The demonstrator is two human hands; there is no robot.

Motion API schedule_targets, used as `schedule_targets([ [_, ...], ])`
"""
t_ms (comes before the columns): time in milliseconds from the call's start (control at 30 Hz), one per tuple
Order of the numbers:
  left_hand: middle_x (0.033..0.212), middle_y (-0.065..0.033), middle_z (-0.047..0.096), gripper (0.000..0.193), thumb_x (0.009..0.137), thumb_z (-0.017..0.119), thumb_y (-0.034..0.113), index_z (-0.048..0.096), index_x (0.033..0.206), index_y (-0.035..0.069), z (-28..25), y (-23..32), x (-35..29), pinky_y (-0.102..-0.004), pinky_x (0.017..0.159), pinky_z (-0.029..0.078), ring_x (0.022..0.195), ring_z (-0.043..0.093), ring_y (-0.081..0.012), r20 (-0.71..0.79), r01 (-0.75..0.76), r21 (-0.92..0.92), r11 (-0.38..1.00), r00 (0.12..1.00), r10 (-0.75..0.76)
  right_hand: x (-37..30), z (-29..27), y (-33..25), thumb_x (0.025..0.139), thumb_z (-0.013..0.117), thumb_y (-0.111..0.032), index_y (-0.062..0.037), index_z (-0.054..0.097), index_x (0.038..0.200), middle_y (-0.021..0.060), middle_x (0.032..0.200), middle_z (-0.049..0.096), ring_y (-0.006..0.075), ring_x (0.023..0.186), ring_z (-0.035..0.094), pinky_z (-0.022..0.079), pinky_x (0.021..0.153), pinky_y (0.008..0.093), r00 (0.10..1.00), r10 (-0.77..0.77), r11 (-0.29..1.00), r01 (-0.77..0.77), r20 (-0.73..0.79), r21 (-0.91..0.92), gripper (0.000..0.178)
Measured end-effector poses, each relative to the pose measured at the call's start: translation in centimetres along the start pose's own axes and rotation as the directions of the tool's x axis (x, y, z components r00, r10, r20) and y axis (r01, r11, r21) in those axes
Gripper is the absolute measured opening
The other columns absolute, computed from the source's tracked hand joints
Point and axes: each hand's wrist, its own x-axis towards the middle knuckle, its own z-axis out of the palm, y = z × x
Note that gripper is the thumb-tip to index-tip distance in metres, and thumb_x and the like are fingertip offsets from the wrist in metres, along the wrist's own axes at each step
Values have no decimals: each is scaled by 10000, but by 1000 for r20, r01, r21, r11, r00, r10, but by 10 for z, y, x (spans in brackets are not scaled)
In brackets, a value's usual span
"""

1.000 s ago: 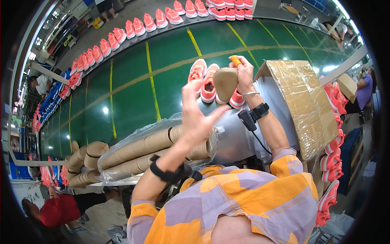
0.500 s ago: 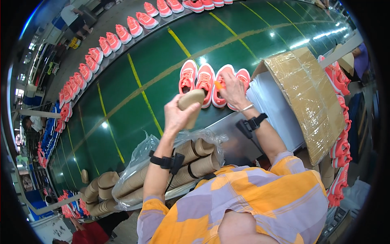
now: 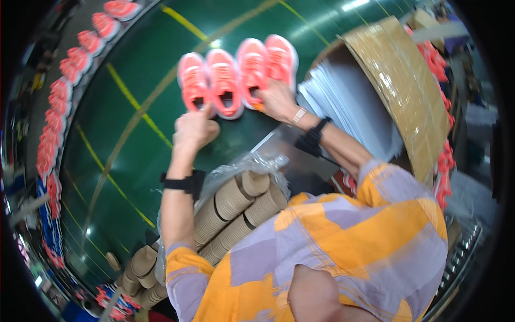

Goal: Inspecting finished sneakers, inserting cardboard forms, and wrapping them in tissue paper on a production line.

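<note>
Four coral sports shoes stand side by side on the green belt (image 3: 134,161). My left hand (image 3: 196,129) is curled into a fist at the heels of the two left shoes (image 3: 193,80); no beige insert shows in it. My right hand (image 3: 276,99) grips the heel of the third shoe (image 3: 252,61), and a small orange tip peeks out under its fingers. The fourth shoe (image 3: 281,53) sits just right of it. Both wrists wear black bands. The picture is blurred by motion.
Stacked beige paper inserts in a clear plastic bag (image 3: 236,201) lie just below my arms, with more loose stacks (image 3: 142,268) at lower left. A taped cardboard box (image 3: 402,80) holding white sheets (image 3: 343,102) stands at right. Rows of coral shoes (image 3: 70,70) line the belt's far edge.
My left hand, which held a beige insert above the belt, has dropped to the heels of the left shoes and the insert is out of sight. My right hand stays on the third shoe.
</note>
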Motion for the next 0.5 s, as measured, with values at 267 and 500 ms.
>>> schedule_targets([
  [267,891,-166,683,764,649,808,315,465,1327,233,37,-70,-113,-447,733,526,836,665,-357,95,218,-119,969,974,-208,31,48,-93,664,643,-256,-96,676,689,173,757,638,309,787,645,470,726,440,919,-350,936,353,183,19,165],
  [500,861,-101,675,367,807,728,221,602,1091,24,-48,-7,-181,-304,724,523,785,650,-171,-173,219,-761,611,838,-517,-7,-66,-66,698,658,-90,-54,588,921,117,893,608,291,892,597,469,833,399,852,-418,852,489,-316,190,236],
])
